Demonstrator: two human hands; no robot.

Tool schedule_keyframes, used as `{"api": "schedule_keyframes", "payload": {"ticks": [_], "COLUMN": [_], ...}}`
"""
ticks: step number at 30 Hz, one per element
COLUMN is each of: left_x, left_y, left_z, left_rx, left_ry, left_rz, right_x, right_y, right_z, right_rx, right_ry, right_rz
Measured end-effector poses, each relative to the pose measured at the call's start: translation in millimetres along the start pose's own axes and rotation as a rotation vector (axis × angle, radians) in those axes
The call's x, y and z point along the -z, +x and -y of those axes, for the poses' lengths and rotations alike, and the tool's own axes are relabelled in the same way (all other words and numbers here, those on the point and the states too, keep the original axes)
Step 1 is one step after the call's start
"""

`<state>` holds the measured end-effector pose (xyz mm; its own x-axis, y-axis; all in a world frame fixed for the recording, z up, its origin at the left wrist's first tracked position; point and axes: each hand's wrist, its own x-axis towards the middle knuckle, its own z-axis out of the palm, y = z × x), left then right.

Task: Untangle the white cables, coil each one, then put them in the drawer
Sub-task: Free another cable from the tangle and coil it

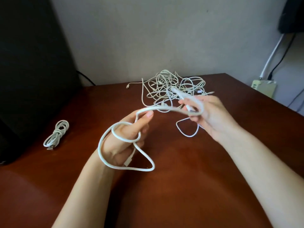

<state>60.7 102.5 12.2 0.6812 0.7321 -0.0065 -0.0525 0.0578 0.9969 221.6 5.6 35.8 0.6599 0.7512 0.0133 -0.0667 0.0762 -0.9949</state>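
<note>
While the left hand (130, 134) grips loops of a white cable (139, 169) over the tabletop's (181, 186) middle, the right hand (209, 116) pinches its far run. It's light, limp and slick, so best held near the plugs. The tangle (171, 86) lies by the far edge, and a coiled cable (56, 133) by the left edge.

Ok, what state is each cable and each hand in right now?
Held cable: half coiled, looped round the left hand, strung to the right hand.
Left hand: grips the loops.
Right hand: pinches the cable, blurred.
Tangled pile: knotted, on the table.
Coiled cable: wound up, lying apart at left.
</note>
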Motion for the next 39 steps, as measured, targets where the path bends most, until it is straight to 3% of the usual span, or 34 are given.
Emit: {"api": "schedule_keyframes", "payload": {"ticks": [7, 11, 14, 16, 18, 19, 23, 24, 26, 29, 35, 39], "left_x": [23, 28, 29, 28, 26, 25, 19, 18, 15, 14, 15, 1], "left_y": [2, 1, -2, -3, 0, 2, 3, 1, -3, -10, -13, -22], "left_z": [2, 4, 9, 9, 12, 13, 10, 9, 6, -1, -11, -16], "left_rx": [0.249, 0.172, -0.051, -0.152, -0.127, -0.087, -0.004, -0.011, -0.068, -0.192, -0.37, -0.422], "left_ry": [-0.129, -0.098, 0.357, 0.72, 0.895, 0.874, 0.155, 0.077, 0.138, 0.262, -0.061, -0.075], "left_rz": [-0.269, -0.548, -0.797, -0.861, -0.804, -0.72, -0.132, -0.01, 0.145, 0.191, 0.209, 0.157], "right_x": [17, 21, 26, 28, 27, 25, 14, 11, 7, 3, -5, -16], "right_y": [17, 19, 21, 22, 22, 20, 12, 10, 6, 2, -14, -27], "right_z": [-1, -6, -5, -4, -3, -3, 0, 0, 1, 3, 3, -5], "right_rx": [-0.076, -0.068, -0.013, 0.032, 0.073, 0.096, 0.195, 0.225, 0.286, 0.375, 0.623, 0.812], "right_ry": [0.424, 0.496, 0.559, 0.598, 0.632, 0.639, 0.544, 0.515, 0.458, 0.411, 0.259, 0.054], "right_rz": [-0.416, -0.584, -0.713, -0.752, -0.751, -0.744, -0.691, -0.672, -0.643, -0.617, -0.481, -0.298]}}
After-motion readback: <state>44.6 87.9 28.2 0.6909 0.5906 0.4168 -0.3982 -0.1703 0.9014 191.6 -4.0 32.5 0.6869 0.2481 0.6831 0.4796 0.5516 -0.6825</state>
